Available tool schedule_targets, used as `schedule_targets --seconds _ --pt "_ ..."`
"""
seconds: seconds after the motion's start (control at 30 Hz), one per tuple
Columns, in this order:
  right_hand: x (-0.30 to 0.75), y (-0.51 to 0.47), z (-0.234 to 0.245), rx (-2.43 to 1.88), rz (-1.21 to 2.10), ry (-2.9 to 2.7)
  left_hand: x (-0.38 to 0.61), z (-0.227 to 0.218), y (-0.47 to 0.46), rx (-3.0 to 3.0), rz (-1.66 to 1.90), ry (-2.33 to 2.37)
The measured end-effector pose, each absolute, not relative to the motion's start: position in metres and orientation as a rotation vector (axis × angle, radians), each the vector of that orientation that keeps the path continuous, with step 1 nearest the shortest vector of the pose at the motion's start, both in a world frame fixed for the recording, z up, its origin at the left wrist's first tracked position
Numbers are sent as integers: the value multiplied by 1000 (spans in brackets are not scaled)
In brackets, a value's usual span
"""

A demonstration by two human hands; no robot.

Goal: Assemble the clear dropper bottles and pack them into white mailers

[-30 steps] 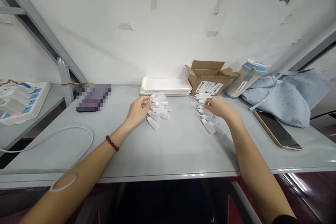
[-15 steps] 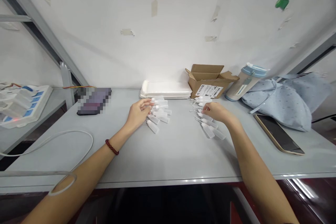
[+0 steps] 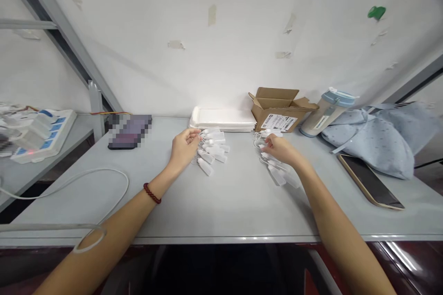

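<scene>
Two rows of small white plastic pieces with thin cords lie on the grey table [image 3: 228, 203]. My left hand [image 3: 184, 148] rests beside the left row [image 3: 212, 147], its fingers curled and pinched at the top piece. A dark red bead bracelet [image 3: 152, 193] is on that wrist. My right hand [image 3: 278, 148] lies over the right row [image 3: 278, 170], fingers bent onto one of the white pieces near the top.
A stack of white trays [image 3: 223, 119] and an open cardboard box [image 3: 280, 108] stand at the wall. A blue-lidded cup [image 3: 327, 111], light blue cloth [image 3: 377, 140] and a phone [image 3: 370, 180] lie right. A dark blurred item [image 3: 129, 131], power strip [image 3: 38, 133] and white cable [image 3: 86, 179] lie left.
Both hands stayed at their rows with only slight finger shifts. The right hand drew a little toward the upper pieces. The camera shifted slightly.
</scene>
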State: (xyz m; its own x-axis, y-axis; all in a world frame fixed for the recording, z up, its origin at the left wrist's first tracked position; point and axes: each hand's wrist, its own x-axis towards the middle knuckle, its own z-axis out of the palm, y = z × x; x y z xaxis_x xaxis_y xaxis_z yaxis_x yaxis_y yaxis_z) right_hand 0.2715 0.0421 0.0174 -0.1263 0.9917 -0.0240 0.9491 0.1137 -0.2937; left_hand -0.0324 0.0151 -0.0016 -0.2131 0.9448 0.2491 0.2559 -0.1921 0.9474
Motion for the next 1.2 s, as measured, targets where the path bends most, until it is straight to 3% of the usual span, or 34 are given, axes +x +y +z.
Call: schedule_targets --seconds 0.17,0.6,0.93,1.2 --pt "265 39 18 -1671 378 -2154 -26 2 7 1559 1421 1485" --pt "212 0 26 -1117 836 -2116 -5 11 -17 1859 1159 1410" --pt "204 -7 29 -1085 863 -2052 -4 9 -18 2059 1139 1365" --pt "199 -8 29 -1138 912 -1935 -3 12 -21 1891 1114 1328"
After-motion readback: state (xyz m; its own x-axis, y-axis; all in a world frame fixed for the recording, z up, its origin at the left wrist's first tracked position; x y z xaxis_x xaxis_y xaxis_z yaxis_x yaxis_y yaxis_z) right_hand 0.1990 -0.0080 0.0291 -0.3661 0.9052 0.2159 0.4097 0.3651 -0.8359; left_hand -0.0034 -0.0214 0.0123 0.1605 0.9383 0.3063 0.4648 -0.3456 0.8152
